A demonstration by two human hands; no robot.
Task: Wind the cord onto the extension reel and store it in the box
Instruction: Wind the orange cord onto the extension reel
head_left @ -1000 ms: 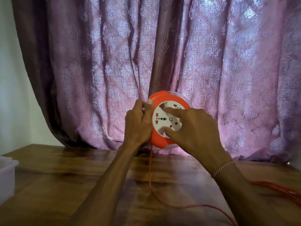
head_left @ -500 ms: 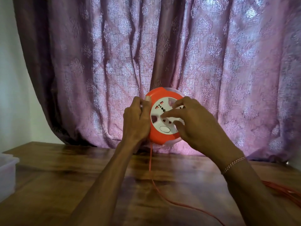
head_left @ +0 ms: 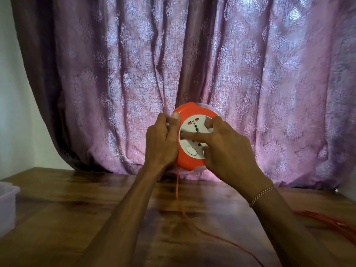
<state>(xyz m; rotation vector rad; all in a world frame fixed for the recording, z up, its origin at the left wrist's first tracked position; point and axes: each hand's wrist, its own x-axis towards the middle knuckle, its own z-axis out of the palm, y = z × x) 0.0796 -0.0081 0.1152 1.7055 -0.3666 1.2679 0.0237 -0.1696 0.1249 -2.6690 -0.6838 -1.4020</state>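
hands (head_left: pixel 161 143) gripping reel (head_left: pixel 187 160), cord (head_left: pixel 178 191) dangling

The space above the wooden table (head_left: pixel 77 209) is being closed off along its far edge, toward 12 o'clock, by a hanging purple curtain (head_left: pixel 269 93). The middle, just in front of the curtain, is being occupied by the orange reel (head_left: pixel 187 160), which is being held up between the left hand (head_left: pixel 161 143) and the right hand (head_left: pixel 229 151). The tabletop from 5 to 6 o'clock is being crossed by the orange cord (head_left: pixel 221 238), with more strands lying at 4 o'clock. The edge at 8 o'clock is being taken up by a translucent box (head_left: pixel 7 201). Bare tabletop is being left open between box and forearms, toward 7 o'clock.
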